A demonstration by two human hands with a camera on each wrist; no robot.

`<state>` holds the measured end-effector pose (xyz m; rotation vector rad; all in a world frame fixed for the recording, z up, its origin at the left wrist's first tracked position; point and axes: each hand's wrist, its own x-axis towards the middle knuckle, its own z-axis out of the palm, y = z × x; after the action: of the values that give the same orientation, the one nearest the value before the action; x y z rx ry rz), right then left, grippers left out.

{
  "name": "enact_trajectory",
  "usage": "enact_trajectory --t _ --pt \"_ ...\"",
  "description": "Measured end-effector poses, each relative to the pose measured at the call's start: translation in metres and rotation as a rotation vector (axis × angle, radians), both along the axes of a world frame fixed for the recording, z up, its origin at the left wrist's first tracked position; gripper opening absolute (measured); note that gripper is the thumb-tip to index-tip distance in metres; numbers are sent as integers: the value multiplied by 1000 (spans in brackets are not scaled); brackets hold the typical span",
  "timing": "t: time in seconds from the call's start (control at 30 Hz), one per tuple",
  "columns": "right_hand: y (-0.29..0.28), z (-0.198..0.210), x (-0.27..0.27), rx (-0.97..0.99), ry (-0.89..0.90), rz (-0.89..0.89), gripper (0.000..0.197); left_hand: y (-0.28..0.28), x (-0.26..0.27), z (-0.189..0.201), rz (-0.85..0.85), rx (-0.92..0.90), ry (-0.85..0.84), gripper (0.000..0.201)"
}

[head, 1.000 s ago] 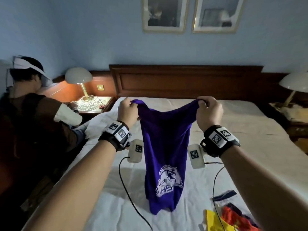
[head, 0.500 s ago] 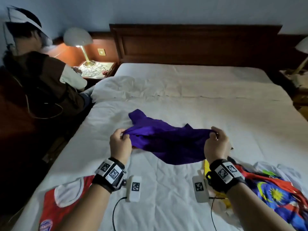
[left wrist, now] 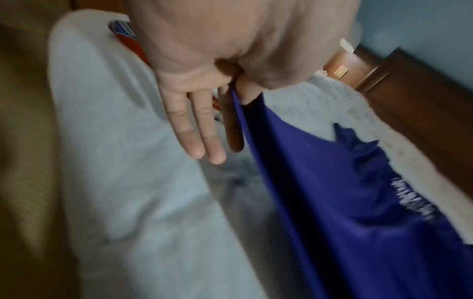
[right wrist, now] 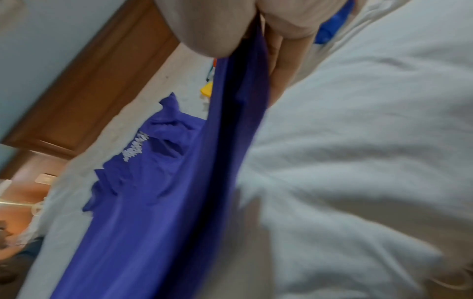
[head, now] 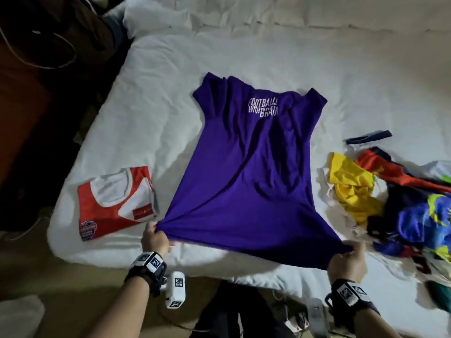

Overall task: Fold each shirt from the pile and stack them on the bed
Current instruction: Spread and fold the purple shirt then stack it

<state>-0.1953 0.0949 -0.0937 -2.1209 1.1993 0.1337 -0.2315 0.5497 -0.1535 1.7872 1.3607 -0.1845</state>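
At the far left, dark wooden furniture [head: 29, 98] and a seated person's dark clothing [head: 80, 28] are seen close against the bed's left edge, with a strip of floor [head: 73, 301] below the near edge. On the white bed [head: 156, 76], near its left corner, a folded red and white shirt [head: 114, 201] is laid flat; bare sheet is left around it, and its right side lies just beside the hem of the purple shirt [head: 246, 172]. That hem corner is pinched by the left hand [head: 155, 237]; in the left wrist view the cloth is clamped between thumb and forefinger while the other fingers [left wrist: 194, 129] are held straight and together. The purple shirt is spread across the middle of the bed, collar away from the person, white lettering [head: 263, 108] facing up, with folds running through the fabric and the near hem drawn over the bed's near edge. A wide stretch of bare sheet is left beyond the collar. The right hem corner is gripped by the right hand [head: 347, 259], its fingers curled round the bunched cloth. To the right, just apart from the purple shirt, a pile of unfolded shirts [head: 402, 206] in yellow, red, blue and green is heaped to the frame edge. In the wrist views a wooden headboard [right wrist: 102, 81] and a pale blue wall [left wrist: 422, 24] are shown.
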Motion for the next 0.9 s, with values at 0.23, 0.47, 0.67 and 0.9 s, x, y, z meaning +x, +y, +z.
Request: enact_trajectory --t 0.23,0.47,0.67,0.9 --pt "-16 -24 -39 -44 281 325 23 22 -11 -23 -365 71 387 24" --pt "5 -74 35 1 233 223 49 -5 48 -23 -447 236 328 53" --pt "15 -108 66 30 333 231 33 -13 78 -49 -469 329 246 33" --pt "-11 -105 62 -32 149 47 19 -3 59 -47 -472 390 266 31"
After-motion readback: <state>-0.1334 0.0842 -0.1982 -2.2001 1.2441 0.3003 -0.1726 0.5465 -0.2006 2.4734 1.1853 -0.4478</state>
